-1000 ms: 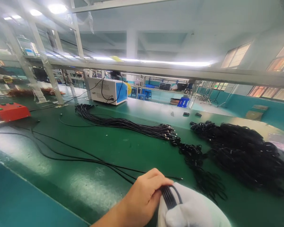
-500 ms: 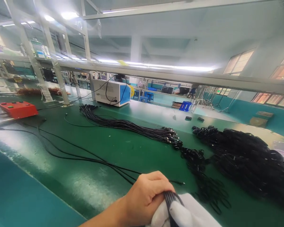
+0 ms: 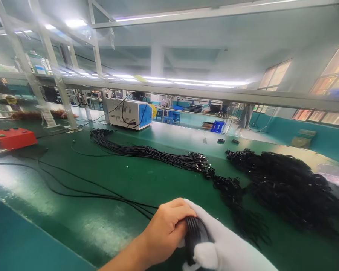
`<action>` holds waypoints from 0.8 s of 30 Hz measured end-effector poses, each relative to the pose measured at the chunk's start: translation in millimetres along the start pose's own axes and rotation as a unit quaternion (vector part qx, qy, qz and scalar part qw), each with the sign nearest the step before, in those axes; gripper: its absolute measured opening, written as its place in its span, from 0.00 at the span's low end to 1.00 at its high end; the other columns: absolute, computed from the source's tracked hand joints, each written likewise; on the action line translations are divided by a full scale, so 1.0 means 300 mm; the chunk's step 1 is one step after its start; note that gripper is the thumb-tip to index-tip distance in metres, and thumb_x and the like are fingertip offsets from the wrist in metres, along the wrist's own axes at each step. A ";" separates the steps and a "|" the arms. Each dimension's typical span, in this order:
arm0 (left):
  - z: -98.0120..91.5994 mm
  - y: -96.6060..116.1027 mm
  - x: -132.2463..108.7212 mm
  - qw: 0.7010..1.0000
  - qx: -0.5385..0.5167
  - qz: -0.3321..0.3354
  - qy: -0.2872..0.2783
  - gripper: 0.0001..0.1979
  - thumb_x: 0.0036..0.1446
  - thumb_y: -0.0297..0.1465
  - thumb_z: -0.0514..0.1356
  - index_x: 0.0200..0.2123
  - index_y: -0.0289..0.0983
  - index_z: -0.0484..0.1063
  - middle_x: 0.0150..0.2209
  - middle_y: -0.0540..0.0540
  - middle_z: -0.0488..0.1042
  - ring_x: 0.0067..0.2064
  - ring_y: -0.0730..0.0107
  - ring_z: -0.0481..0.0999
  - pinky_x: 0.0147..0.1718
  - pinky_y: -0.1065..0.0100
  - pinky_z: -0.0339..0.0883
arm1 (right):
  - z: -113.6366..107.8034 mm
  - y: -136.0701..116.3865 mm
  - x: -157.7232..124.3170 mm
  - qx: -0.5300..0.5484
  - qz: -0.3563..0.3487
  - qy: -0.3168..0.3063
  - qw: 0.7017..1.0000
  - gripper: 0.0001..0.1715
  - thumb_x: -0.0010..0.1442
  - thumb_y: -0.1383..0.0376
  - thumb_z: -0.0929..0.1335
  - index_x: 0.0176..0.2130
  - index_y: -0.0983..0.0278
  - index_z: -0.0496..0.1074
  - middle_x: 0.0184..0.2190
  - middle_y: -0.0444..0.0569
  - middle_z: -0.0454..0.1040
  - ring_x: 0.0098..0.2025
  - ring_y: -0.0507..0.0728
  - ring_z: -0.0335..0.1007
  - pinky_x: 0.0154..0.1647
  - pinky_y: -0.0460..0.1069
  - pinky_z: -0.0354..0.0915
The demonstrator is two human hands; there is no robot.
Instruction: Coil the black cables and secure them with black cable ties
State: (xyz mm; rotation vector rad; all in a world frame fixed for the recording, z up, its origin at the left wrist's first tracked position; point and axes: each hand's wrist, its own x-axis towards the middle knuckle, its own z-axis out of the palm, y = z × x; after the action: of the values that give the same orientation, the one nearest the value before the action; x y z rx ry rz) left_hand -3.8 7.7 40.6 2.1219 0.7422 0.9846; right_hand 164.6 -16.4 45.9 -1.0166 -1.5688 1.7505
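A coiled black cable (image 3: pixel 193 235) is held between both hands at the bottom of the view. Bare, my left hand (image 3: pixel 169 227) is closed around the upper part of the coil. My right hand (image 3: pixel 211 244), in a white glove, grips the coil from the right, its thumb pressed over the strands. Part of the coil and the gloved fingers behind it are hidden. Several loose black cables (image 3: pixel 101 194) run over the green table (image 3: pixel 149 180) toward my left hand. Behind them lies a long bundle of straight black cables (image 3: pixel 147 151) with metal connector ends.
A large pile of coiled black cables (image 3: pixel 290 188) covers the right side, with small black ties (image 3: pixel 228 186) beside it. At left sits a red button box (image 3: pixel 12 138). A white and blue machine (image 3: pixel 130 113) stands under the metal shelf frame (image 3: pixel 169 86).
My gloved right hand has shifted around the coil, its wrist now reaching higher behind it. Both hands moved slightly left and stay closed on the cable. The camera view shifted a little.
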 end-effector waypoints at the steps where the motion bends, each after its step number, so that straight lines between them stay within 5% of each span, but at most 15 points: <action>1: 0.000 -0.003 0.000 1.000 0.000 -0.006 0.000 0.14 0.52 0.16 0.51 0.33 0.36 0.72 0.32 0.49 0.71 0.36 0.73 0.69 0.37 0.74 0.63 | 0.008 0.002 0.018 0.011 -0.009 -0.005 1.000 0.45 0.41 0.65 0.72 0.58 0.62 0.58 0.45 0.51 0.69 0.45 0.62 0.67 0.43 0.53 0.66; 8: -0.005 0.005 0.007 0.990 -0.018 -0.138 0.032 0.14 0.53 0.21 0.53 0.40 0.40 0.70 0.38 0.50 0.70 0.34 0.74 0.70 0.32 0.74 0.64 | -0.003 0.060 0.066 0.165 -0.041 -0.040 0.985 0.28 0.46 0.62 0.71 0.46 0.68 0.66 0.33 0.50 0.69 0.33 0.56 0.69 0.32 0.53 0.70; 12: -0.005 0.007 0.030 0.978 -0.017 -0.204 0.040 0.05 0.54 0.26 0.54 0.35 0.39 0.66 0.27 0.54 0.69 0.28 0.74 0.68 0.28 0.74 0.62 | -0.023 0.095 0.073 0.253 -0.049 -0.078 0.963 0.22 0.49 0.58 0.71 0.40 0.71 0.69 0.34 0.53 0.68 0.32 0.53 0.67 0.33 0.53 0.69; 20: 0.040 -0.018 0.049 0.959 -0.005 -0.272 0.076 0.05 0.49 0.25 0.53 0.30 0.39 0.64 0.23 0.54 0.68 0.25 0.74 0.66 0.22 0.75 0.59 | -0.016 0.127 0.096 0.249 -0.060 -0.044 0.966 0.15 0.51 0.61 0.70 0.35 0.71 0.70 0.29 0.50 0.68 0.31 0.53 0.66 0.33 0.51 0.68; 24: 0.066 -0.041 0.052 0.948 -0.013 -0.304 0.095 0.03 0.47 0.25 0.54 0.27 0.38 0.64 0.22 0.54 0.68 0.25 0.74 0.66 0.22 0.74 0.59 | -0.012 0.130 0.104 0.201 -0.056 -0.014 0.978 0.14 0.50 0.62 0.70 0.33 0.71 0.69 0.26 0.49 0.69 0.25 0.52 0.67 0.25 0.47 0.66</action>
State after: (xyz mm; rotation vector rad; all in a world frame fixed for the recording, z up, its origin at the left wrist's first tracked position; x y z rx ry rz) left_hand 18.2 19.7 28.2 1.6175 1.3652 0.8445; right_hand 153.1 5.5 2.4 -0.6940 -1.1926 1.9056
